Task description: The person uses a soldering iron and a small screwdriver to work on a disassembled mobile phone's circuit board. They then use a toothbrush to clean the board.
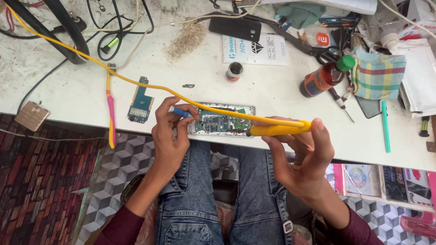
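Observation:
An opened phone (pixel 222 121) with its green circuit board exposed lies at the near edge of the white worktable (pixel 272 90). My right hand (pixel 302 156) grips a yellow soldering iron (pixel 277 130), its tip pointing left at the board. The iron's yellow cable (pixel 136 81) runs up to the far left. My left hand (pixel 170 134) pinches a small blue-handled tool (pixel 180 112) against the phone's left end.
A loose blue circuit board (pixel 141 105) and a pink and yellow toothbrush (pixel 110 109) lie left. A brown bottle with a green cap (pixel 324 77), a checked cloth (pixel 379 75), screwdrivers, a small pot (pixel 234 71), a black phone (pixel 235 28) and black cables crowd the back.

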